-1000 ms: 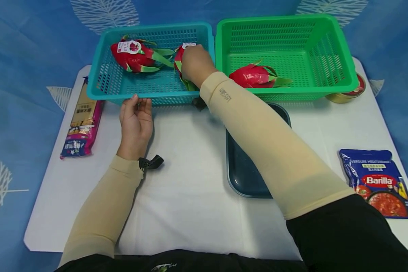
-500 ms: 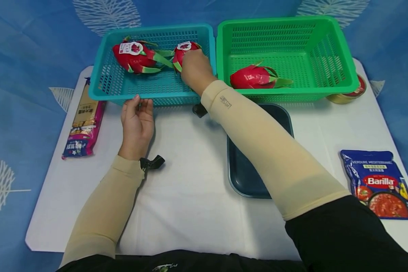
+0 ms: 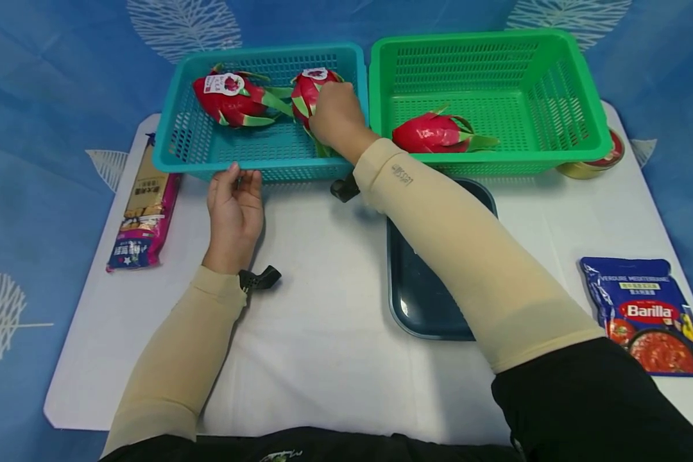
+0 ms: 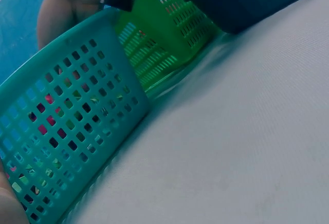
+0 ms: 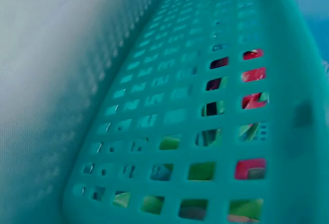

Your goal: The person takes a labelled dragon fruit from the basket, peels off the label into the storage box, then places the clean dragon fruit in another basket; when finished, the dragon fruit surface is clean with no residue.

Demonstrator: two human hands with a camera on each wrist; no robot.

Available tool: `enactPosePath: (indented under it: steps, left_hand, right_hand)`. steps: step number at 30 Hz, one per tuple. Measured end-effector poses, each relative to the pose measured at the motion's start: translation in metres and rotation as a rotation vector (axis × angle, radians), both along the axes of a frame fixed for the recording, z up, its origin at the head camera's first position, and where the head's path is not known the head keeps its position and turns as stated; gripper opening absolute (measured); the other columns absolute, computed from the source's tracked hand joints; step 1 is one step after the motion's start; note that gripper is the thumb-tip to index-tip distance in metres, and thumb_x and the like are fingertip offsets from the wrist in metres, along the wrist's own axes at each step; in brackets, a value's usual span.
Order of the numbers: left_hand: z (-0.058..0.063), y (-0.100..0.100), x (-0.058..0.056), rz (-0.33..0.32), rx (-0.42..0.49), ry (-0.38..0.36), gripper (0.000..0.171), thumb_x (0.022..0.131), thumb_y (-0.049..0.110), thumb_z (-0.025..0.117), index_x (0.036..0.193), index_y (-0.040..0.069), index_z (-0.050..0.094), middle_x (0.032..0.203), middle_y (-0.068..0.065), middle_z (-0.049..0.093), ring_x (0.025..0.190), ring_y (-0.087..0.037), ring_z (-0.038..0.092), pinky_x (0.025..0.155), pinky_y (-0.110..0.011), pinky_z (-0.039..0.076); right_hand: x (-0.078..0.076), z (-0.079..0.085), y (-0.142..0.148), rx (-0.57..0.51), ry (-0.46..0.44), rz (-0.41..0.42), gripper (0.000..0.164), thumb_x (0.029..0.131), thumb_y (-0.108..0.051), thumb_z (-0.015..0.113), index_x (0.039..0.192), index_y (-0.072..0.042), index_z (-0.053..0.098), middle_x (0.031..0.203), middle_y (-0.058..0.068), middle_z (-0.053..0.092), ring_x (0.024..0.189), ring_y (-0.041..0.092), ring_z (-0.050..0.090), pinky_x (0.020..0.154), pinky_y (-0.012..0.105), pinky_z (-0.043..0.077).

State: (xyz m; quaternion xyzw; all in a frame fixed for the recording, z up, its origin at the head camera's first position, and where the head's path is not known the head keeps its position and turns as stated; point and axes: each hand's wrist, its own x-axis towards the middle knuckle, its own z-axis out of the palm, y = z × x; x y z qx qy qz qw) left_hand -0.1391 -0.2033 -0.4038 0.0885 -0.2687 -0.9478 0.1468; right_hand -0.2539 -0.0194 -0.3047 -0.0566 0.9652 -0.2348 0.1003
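In the head view, my right hand (image 3: 339, 119) reaches over the front rim of the teal basket (image 3: 208, 165) and holds a red dragon fruit (image 3: 305, 96) with green leaf tips and a white label. The fingertips are hidden behind the hand and the fruit. To its left in the same basket lies another labelled dragon fruit (image 3: 228, 106). My left hand (image 3: 235, 215), palm turned up, grips the basket's front rim with thumb and fingers; some fingertips are hidden there. Through the basket's holes, the right wrist view shows red and green bits of fruit.
Beside the teal basket stands a green basket (image 3: 597, 144) with one dragon fruit (image 3: 430, 133). A dark tray (image 3: 424, 301) lies partly under my right forearm. A pasta packet (image 3: 141, 212) is at left, a blue Barilla pouch (image 3: 647, 314) at right, and a can (image 3: 591, 165) behind it.
The dragon fruit at my right hand has turned, so more of its body and label shows. My right hand has shifted slightly right. My left hand stays at the basket rim.
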Motion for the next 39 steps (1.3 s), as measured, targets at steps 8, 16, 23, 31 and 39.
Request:
enactPosePath:
  steps: [8, 16, 23, 31, 39]
  left_hand:
    - [-0.001, -0.001, 0.002, -0.003, -0.024, 0.042, 0.012, 0.104, -0.002, 0.062, 0.106, -0.003, 0.05, 0.104, -0.016, 0.054, 0.092, -0.024, 0.064, 0.088, -0.029, 0.058]
    - [0.0, -0.001, 0.002, -0.001, 0.002, 0.01, 0.011, 0.104, -0.003, 0.061, 0.105, -0.003, 0.051, 0.103, -0.016, 0.055, 0.092, -0.024, 0.064, 0.087, -0.03, 0.059]
    - [0.0, -0.001, 0.0, -0.001, 0.012, -0.005, 0.011, 0.104, -0.003, 0.062, 0.105, -0.003, 0.051, 0.103, -0.016, 0.056, 0.091, -0.024, 0.064, 0.087, -0.031, 0.059]
    - [0.0, -0.001, 0.001, -0.005, -0.007, 0.005, 0.01, 0.105, -0.002, 0.06, 0.106, -0.004, 0.051, 0.104, -0.017, 0.056, 0.092, -0.024, 0.064, 0.089, -0.031, 0.059]
    - [0.0, -0.002, 0.002, -0.008, -0.027, -0.006, 0.012, 0.106, -0.001, 0.061, 0.111, -0.003, 0.051, 0.11, -0.019, 0.054, 0.097, -0.025, 0.064, 0.095, -0.034, 0.056]
  right_hand:
    - [0.004, 0.018, 0.007, -0.069, 0.0, 0.042, 0.045, 0.105, -0.036, 0.065, 0.134, -0.001, 0.065, 0.127, 0.011, 0.069, 0.109, 0.021, 0.068, 0.082, 0.028, 0.058]
    - [0.025, 0.045, 0.016, -0.082, 0.11, 0.113, 0.048, 0.105, -0.041, 0.062, 0.131, 0.0, 0.062, 0.124, 0.01, 0.068, 0.104, 0.018, 0.067, 0.083, 0.022, 0.055]
    - [0.049, 0.07, 0.036, -0.097, 0.202, 0.204, 0.044, 0.104, -0.042, 0.066, 0.124, -0.002, 0.064, 0.114, 0.007, 0.07, 0.1, 0.013, 0.064, 0.078, 0.018, 0.055]
    - [0.097, 0.065, 0.065, -0.209, 0.26, 0.398, 0.033, 0.1, -0.029, 0.076, 0.109, 0.001, 0.067, 0.083, 0.006, 0.071, 0.075, 0.014, 0.065, 0.068, 0.025, 0.051]
    - [0.134, 0.043, 0.085, -0.26, 0.162, 0.511, 0.033, 0.092, -0.021, 0.085, 0.107, 0.001, 0.067, 0.09, 0.006, 0.075, 0.08, 0.016, 0.071, 0.075, 0.031, 0.059]
